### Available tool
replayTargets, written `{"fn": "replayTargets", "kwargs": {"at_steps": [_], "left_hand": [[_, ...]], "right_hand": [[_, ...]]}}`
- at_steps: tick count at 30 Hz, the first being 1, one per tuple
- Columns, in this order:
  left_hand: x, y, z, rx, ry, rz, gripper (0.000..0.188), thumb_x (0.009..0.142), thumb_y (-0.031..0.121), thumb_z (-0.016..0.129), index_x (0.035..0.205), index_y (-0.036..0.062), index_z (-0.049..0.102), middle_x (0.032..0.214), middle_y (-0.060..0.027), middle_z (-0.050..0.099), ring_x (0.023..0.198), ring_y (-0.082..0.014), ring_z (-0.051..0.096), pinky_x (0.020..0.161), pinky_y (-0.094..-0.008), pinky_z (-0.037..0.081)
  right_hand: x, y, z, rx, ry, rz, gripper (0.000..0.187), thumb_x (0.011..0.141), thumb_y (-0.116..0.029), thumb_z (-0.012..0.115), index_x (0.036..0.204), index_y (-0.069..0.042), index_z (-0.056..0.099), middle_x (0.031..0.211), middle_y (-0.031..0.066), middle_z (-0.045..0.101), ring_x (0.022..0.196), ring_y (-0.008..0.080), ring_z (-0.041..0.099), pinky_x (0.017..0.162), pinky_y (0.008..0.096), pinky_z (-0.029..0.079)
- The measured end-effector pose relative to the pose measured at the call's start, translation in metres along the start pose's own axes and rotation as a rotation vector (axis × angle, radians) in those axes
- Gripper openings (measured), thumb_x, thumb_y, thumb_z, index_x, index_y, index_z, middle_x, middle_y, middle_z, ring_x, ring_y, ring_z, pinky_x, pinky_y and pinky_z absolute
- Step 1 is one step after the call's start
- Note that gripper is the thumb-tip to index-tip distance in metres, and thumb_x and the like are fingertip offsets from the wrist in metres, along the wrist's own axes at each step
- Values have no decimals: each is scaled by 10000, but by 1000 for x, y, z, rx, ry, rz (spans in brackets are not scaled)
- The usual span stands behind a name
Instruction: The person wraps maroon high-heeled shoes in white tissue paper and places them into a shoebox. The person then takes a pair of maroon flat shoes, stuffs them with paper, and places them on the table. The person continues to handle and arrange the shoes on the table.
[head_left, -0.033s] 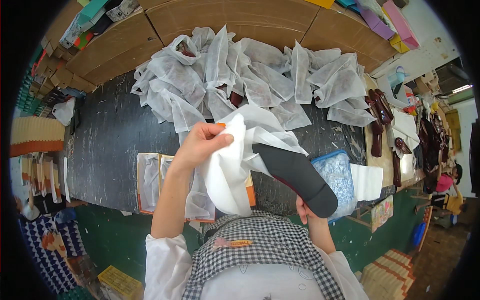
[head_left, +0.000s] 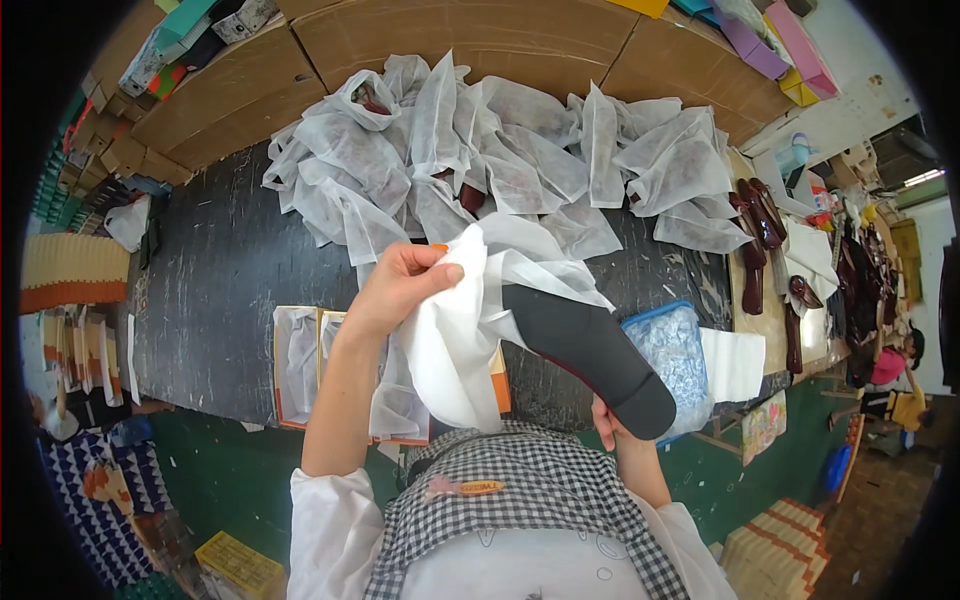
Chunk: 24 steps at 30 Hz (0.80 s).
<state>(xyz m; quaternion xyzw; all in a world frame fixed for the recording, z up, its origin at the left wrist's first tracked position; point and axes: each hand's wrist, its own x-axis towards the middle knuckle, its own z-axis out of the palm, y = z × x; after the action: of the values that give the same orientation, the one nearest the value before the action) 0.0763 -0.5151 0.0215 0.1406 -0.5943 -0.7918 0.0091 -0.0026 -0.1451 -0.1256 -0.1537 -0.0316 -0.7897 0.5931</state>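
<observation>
A white cloth shoe bag (head_left: 440, 350) hangs in front of me, its mouth edge pinched between the thumb and fingers of my left hand (head_left: 395, 290). Something orange shows at those fingertips. Sole up, a dark shoe (head_left: 585, 345) slants across from the bag to the lower right. Its front end is hidden in the white fabric, while its heel end sticks out. Under that heel end is my right hand (head_left: 618, 428), closed on the shoe and partly covered by it. A thin dark red edge shows along the sole.
Filled translucent white bags (head_left: 500, 150) cover the back of the black table (head_left: 200, 290). Lined open boxes (head_left: 278, 375) stand at the near edge. Right of the shoe are a blue basket (head_left: 655, 312) and folded white cloths (head_left: 735, 365). Dark red shoes (head_left: 765, 220) lie farther right.
The shoe has tilted and shifted very slightly, and the bag's upper edge has moved a little. Both hands keep their grips.
</observation>
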Motion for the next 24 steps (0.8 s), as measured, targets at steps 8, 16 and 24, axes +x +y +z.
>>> {"fn": "replayTargets", "kwargs": {"at_steps": [8,16,24], "left_hand": [[1,0,1,-33,51,-54,222,837,212,684,875,-6,692,745,-13,661,616,-54,580,568,-213,455],[-11,3,21,218,-61,45,176,815,169,690,795,-6,688,746,7,636,678,-60,561,602,-224,445],[-53,-31,25,671,34,127,138,789,141,684,803,5,686,727,-65,629,593,-152,562,541,-295,420]], "right_hand": [[28,10,59,89,274,-61,818,761,-270,619,1283,221,224,1001,492,436,775,515,603,539,534,562],[55,9,69,49,299,27,724,850,-267,556,1358,123,217,1102,447,439,850,465,611,548,484,572],[199,11,13,-1445,295,177,616,861,-258,612,1368,-2,373,1279,153,526,1102,167,547,932,297,434]]}}
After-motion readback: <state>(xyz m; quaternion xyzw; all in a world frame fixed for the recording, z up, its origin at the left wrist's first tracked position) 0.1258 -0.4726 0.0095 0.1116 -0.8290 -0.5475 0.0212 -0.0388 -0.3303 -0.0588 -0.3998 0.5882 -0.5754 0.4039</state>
